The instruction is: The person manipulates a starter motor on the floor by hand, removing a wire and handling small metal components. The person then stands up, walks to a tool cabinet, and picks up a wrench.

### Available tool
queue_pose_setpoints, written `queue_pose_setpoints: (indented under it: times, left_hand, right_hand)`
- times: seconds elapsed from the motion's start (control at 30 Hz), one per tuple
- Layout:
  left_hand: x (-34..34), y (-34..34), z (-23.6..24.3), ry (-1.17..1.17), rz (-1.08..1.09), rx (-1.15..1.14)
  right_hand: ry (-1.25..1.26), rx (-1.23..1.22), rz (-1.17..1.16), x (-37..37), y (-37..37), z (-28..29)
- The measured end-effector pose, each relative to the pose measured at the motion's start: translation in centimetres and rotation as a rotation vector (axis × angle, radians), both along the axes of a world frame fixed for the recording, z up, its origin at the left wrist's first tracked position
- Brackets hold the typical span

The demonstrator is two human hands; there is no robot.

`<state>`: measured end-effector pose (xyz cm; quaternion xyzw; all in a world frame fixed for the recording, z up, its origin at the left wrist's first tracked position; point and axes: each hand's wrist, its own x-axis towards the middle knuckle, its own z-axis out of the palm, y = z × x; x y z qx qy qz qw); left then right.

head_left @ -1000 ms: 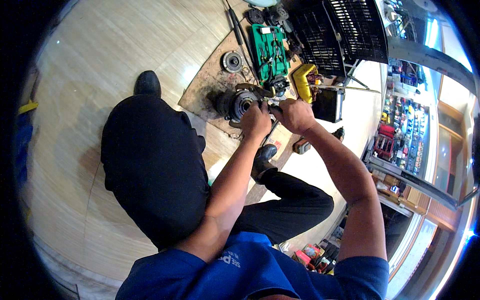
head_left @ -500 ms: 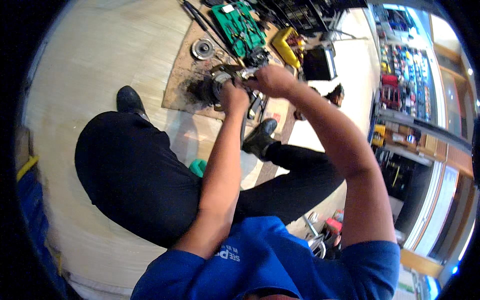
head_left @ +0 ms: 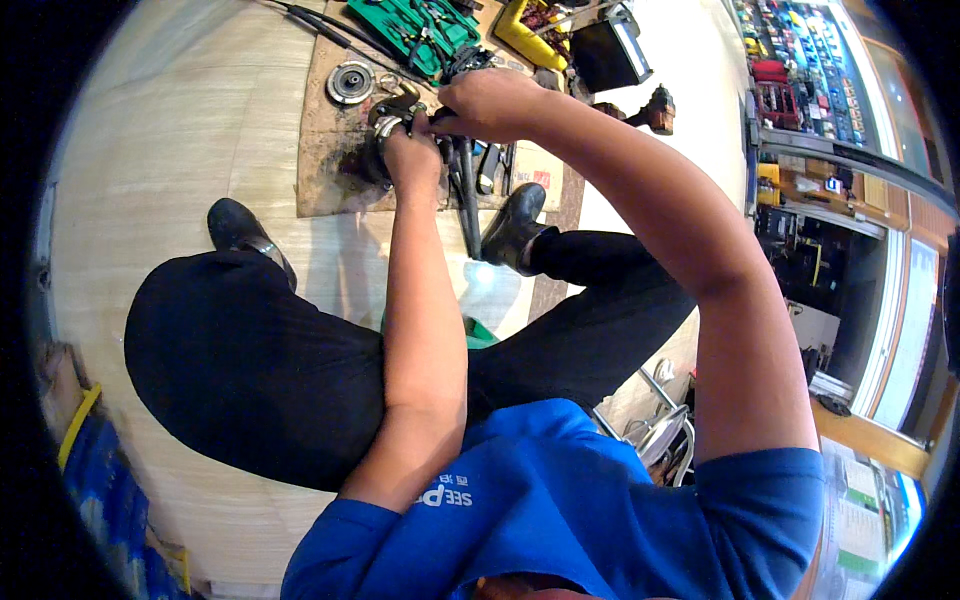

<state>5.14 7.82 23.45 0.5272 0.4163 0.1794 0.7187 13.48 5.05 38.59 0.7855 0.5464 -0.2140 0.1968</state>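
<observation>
Over a stained cardboard sheet [head_left: 325,190], both my hands work close together at a dark, greasy mechanical part [head_left: 392,108] with bare metal faces. My left hand [head_left: 412,158] is closed around the lower side of this part, its fingertips partly hidden. Just to its right, my right hand [head_left: 492,104] is curled in a fist around a dark, handle-like piece; most of that piece is covered by my fingers. A round metal disc [head_left: 351,83] with a central hub lies just left of the part. Long dark handles [head_left: 468,200] of a tool lie below my right hand.
Beyond my hands lie an opened green tool case [head_left: 415,35], a yellow container [head_left: 530,35] with reddish-brown contents and a black box [head_left: 612,55]. An orange-black power tool [head_left: 656,110] sits farther right. My shoes [head_left: 515,228] flank the cardboard; stocked shelves [head_left: 800,75] stand at right.
The view has shifted, so the cardboard and tools appear higher and farther left. Both hands stay together at the mechanical part, and more of the long dark handles shows.
</observation>
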Motion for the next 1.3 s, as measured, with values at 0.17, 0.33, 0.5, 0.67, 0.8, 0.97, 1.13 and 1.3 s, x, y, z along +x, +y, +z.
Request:
queue_pose_setpoints:
  times: [0.17, 0.33, 0.5, 0.67, 0.8, 0.97, 1.13, 1.3]
  left_hand:
    - [-0.3, -0.2, -0.3, 0.041, -0.031, 0.003]
    - [-0.1, -0.4, -1.1, 0.061, -0.027, 0.08]
    - [0.3, -0.8, -1.1, 0.017, 0.015, -0.059]
    - [1.2, -1.2, -4.2, -0.075, 0.054, -0.034]
    - [1.0, -0.5, -5.1, -0.095, -0.008, -0.075]
    - [0.2, 0.0, -1.7, 0.015, -0.036, -0.102]
    - [0.1, -0.1, -0.8, 0.012, -0.02, -0.11]
    - [0.0, -0.2, -1.2, -0.114, -0.014, -0.187]
  right_hand:
    - [-0.073, -0.107, -0.027, -0.6, 0.9, -0.2]
    - [-0.072, -0.149, -0.17, -1.4, 1.0, -0.5]
    - [-0.063, -0.066, -0.259, -1.7, 0.3, -0.5]
    - [-0.05, 0.072, -0.224, -1.0, -1.0, -1.7]
    - [0.03, 0.091, -0.299, -1.1, -1.0, -0.7]
    - [0.0, 0.453, -0.437, -0.6, -5.6, -1.8]
    - [0.027, 0.376, -0.628, -2.1, -13.1, -3.0]
    - [0.116, 0.114, -0.601, -4.2, -19.1, -0.5]
